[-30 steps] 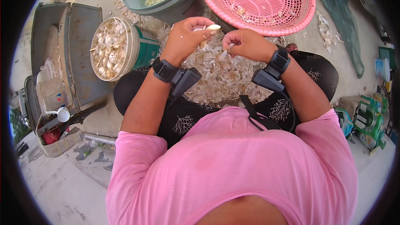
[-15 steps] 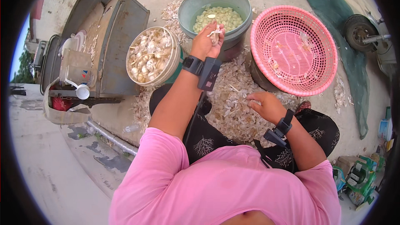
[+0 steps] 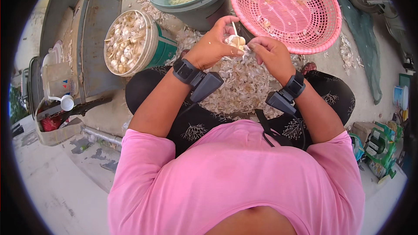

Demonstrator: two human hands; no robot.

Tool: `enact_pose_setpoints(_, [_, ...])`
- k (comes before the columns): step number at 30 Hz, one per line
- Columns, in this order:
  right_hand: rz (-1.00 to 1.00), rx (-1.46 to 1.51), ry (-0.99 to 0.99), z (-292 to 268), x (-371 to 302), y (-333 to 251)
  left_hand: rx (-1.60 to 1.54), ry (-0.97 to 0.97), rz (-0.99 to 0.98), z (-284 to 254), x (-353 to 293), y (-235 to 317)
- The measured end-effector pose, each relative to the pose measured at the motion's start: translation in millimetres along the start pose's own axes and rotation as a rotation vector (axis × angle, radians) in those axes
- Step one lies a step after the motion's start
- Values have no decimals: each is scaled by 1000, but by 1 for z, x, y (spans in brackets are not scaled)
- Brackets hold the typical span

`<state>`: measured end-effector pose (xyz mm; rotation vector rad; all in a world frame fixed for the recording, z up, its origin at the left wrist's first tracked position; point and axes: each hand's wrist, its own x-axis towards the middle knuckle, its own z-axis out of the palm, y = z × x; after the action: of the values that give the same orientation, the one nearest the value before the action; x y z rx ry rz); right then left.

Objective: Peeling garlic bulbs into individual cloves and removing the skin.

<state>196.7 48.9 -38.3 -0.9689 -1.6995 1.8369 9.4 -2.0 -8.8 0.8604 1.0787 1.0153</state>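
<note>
Left grip (image 3: 214, 44) drawn back, garlic (image 3: 236, 41) inside it

We've got garlic skins (image 3: 237, 89) littering the floor (image 3: 359, 82), grey bucket (image 3: 204, 15) toward its far edge, netting (image 3: 368, 56) toward the right.

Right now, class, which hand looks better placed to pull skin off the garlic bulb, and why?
Probably the right hand: it is close beside the garlic bulb, though contact is unclear, while the left hand is occupied holding the bulb.
</note>
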Motion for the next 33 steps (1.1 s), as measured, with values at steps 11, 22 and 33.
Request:
enact_pose_setpoints(11, [-36, 25, -47, 8, 8, 0, 170, 34, 64, 4, 0, -11])
enact_pose_setpoints(22, [226, 664, -114, -12, 9, -6, -241, -2, 53, -9, 6, -10])
enact_pose_setpoints(33, [267, 852, -189, 4, 8, 8, 533, 288, 300, 27, -3, -11])
